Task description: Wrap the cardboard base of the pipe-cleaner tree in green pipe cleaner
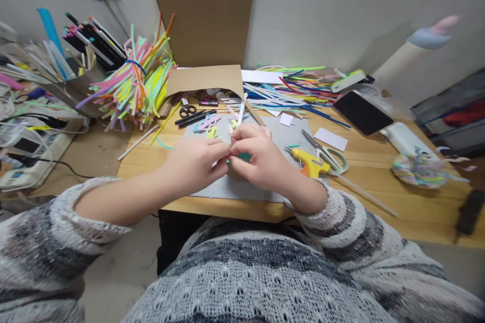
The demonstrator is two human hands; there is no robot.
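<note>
My left hand (197, 159) and my right hand (259, 156) meet over the grey mat (212, 192), fingertips pinched together. A small green piece (244, 156) shows between the fingers of my right hand; most of it is hidden, so its kind is unclear. Whatever lies between the pinched fingertips is covered. Just beyond the hands a white strip (241, 108) stands up. Bent pastel pieces (209, 122) lie on the mat near my left hand. To the right of my right hand rest a yellow glue gun (309, 162) and a pair of scissors (329, 155).
A bundle of colourful pipe cleaners (136, 78) stands at the back left, beside a metal holder (78, 93) of pens and sticks. Loose pipe cleaners (288, 93) spread along the wall. A phone (364, 112) lies at right. A power strip (32, 154) sits far left.
</note>
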